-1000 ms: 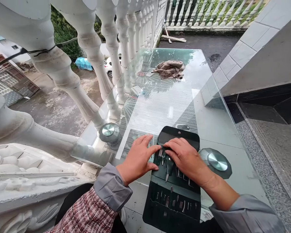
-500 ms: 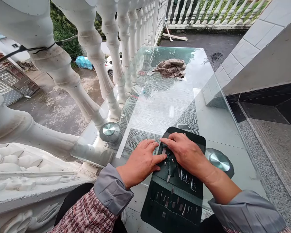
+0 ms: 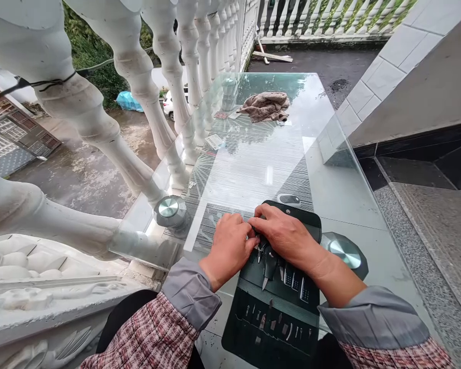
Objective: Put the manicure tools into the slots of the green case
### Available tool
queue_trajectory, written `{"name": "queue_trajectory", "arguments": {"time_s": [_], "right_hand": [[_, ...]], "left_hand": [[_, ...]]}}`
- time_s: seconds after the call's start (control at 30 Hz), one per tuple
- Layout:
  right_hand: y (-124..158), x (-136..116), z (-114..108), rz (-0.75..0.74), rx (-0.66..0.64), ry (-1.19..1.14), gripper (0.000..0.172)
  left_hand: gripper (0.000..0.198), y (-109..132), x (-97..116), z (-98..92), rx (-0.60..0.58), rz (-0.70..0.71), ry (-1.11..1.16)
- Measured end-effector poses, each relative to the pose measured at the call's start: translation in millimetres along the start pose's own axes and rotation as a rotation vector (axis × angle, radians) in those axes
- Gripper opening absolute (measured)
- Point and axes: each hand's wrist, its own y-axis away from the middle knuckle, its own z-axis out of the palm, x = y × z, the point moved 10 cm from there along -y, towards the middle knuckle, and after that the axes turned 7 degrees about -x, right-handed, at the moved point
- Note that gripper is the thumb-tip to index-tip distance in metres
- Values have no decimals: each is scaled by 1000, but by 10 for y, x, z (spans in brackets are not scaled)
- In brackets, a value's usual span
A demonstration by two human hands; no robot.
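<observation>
A black tool case [image 3: 292,218] lies open on the near end of the glass table [image 3: 253,159], with small metal tools [image 3: 269,266] strapped in a row inside it. My left hand [image 3: 228,246] rests on the case's left edge, fingers curled and pressed against the tools. My right hand [image 3: 286,236] lies across the middle of the case, its fingers bent down onto the tools beside the left hand. What the fingertips pinch is hidden. Several more tools [image 3: 272,323] show below, seen through the glass.
A crumpled brown cloth [image 3: 265,105] lies at the table's far end. Round metal fittings [image 3: 169,209] [image 3: 343,253] hold the glass at both near corners. A white balustrade [image 3: 138,77] runs along the left; a tiled wall [image 3: 403,66] stands at the right.
My left hand's fingers have curled from flat to closed at the case's left edge. The right hand has drawn slightly left and closer to it.
</observation>
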Motion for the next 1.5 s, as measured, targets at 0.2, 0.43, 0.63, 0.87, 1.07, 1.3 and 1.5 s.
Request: {"name": "queue_trajectory", "arguments": {"time_s": [0.2,0.43,0.63,0.87,1.07,1.3,1.5], "right_hand": [[5,-15,-37,-25,25,133,19],[86,103,-79,-46,75,15,25],[113,32,-116,-102,221,-138,30],[425,453,-373,124,377,-386,26],[618,436,-178,181,254,-380,25],[632,336,-109,92,228,-380,28],[694,361,-157,83,290,-441,30]], "left_hand": [[13,6,20,-10,15,-3,35],[11,31,33,-22,56,18,-15],[6,39,28,-29,77,95,17],[20,180,-55,-158,148,141,66],[45,226,77,-41,133,267,-3],[55,206,101,24,82,298,-33],[54,203,150,41,63,380,-19]]}}
